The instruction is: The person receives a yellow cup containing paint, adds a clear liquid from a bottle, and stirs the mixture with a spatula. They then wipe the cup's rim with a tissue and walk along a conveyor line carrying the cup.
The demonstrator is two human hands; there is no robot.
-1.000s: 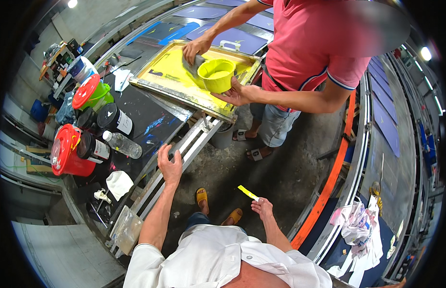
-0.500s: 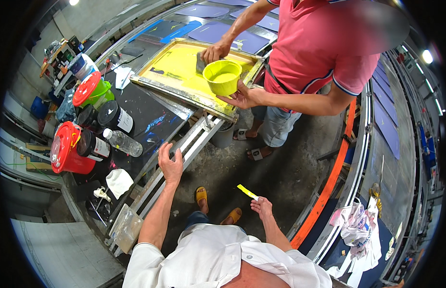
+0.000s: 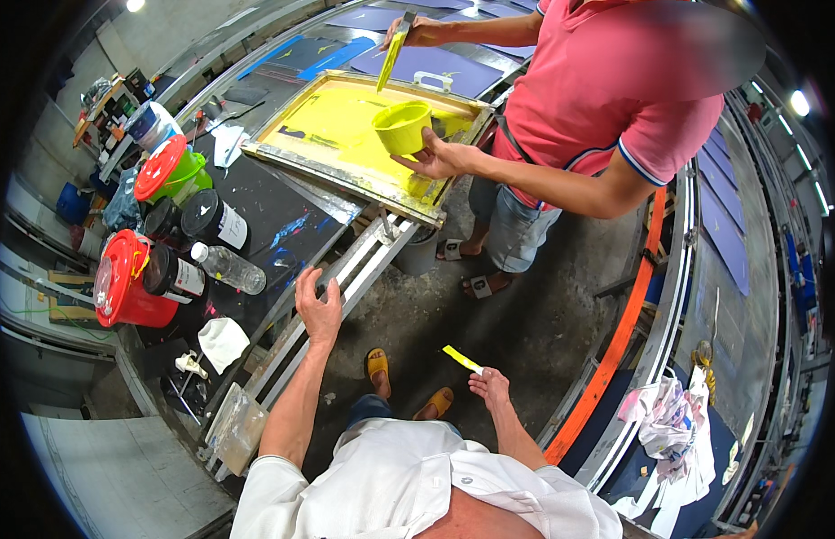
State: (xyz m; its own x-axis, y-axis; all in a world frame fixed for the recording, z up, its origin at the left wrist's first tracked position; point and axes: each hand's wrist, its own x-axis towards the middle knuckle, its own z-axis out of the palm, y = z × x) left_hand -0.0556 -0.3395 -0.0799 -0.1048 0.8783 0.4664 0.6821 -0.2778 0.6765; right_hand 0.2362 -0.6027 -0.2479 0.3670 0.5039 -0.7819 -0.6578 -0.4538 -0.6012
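Observation:
My right hand (image 3: 492, 386) pinches the pale end of a narrow flat stick (image 3: 460, 357), whose other end is coated in bright yellow ink. The stick points up and left over the floor. Beside the bench's metal rail, my left hand (image 3: 320, 308) is raised with its fingers apart and nothing in them. Across from me, a person in a pink shirt holds a yellow-smeared bowl (image 3: 402, 128) in one hand and a yellow-coated squeegee (image 3: 395, 56) in the other. Both are above a framed printing screen (image 3: 323, 112) spread with yellow ink.
A clear bottle (image 3: 231, 268), dark tubs (image 3: 216, 218), a red lidded bucket (image 3: 130, 280) and a green bucket (image 3: 180, 171) crowd the left bench. White cloth (image 3: 224, 343) lies nearer. An orange rail (image 3: 617, 337) and crumpled rags (image 3: 669, 427) are at right.
The other person's squeegee has risen off the screen, up and to the back. Their bowl has shifted slightly left and tilted. My hands and the stick have barely moved.

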